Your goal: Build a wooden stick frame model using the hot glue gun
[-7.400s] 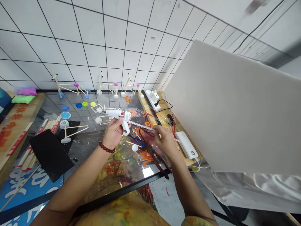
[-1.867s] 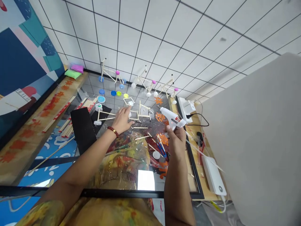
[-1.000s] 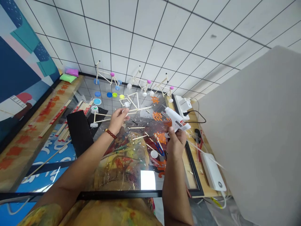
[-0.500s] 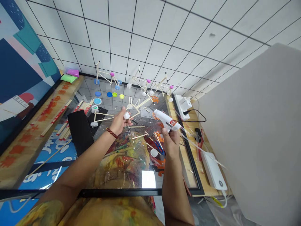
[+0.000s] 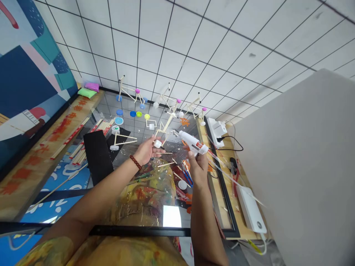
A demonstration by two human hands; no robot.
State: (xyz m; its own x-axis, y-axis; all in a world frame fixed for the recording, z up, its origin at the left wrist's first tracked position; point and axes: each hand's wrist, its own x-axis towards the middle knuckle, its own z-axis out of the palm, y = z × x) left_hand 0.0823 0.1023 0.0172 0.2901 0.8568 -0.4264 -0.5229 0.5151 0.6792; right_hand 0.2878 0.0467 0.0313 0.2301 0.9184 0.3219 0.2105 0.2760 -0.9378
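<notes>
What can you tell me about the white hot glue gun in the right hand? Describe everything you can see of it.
The white plastic hot glue gun sits in the right hand, whose fingers hide its grip. Its barrel tapers to a nozzle pointing toward the far left, with a red-marked label near the rear. A thin clear strand runs back from the rear end; whether glue stick or cord cannot be told. Only the hand visibly touches it.

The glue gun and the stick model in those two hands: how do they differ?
The glue gun is a solid white body with a red marking, while the stick model is an open frame of thin pale sticks. The right hand grips the gun; the left hand holds the model near its small white wheel. Both are pale and hand-held.
</notes>
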